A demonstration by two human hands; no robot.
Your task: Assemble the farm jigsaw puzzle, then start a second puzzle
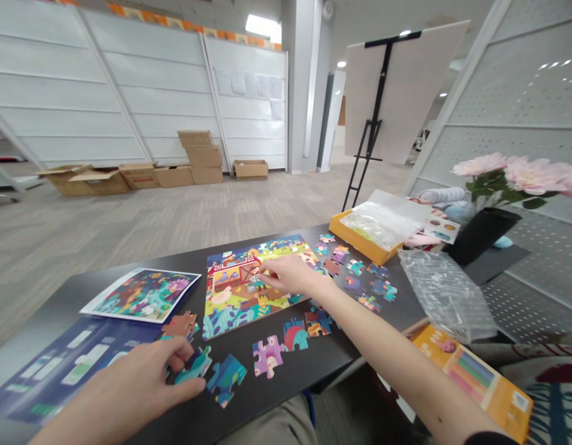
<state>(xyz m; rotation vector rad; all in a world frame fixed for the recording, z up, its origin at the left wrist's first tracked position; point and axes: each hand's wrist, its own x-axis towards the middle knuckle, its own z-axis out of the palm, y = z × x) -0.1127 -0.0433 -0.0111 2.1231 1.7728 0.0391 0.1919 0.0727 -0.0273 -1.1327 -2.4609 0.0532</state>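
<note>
My right hand (288,275) reaches over the colourful farm-scene picture board (230,312), its fingers curled together against the area beside the red barn. Whatever lies under those fingertips is hidden. My left hand (151,377) is low at the table's left, thumb and fingers apart around a teal puzzle piece (195,366). A blue-green puzzle piece (226,377) lies just right of the thumb. Behind the left fingers is a brown puzzle piece (181,324). Along the board's near side lie a purple puzzle piece (268,356) and a red-and-teal puzzle piece (295,334).
Several loose pieces (355,267) lie right of the board. Further right are a yellow box (364,238), a clear plastic bag (448,293) and a black flower vase (483,235). A picture sheet (144,293) and a dark blue sheet (76,355) lie left.
</note>
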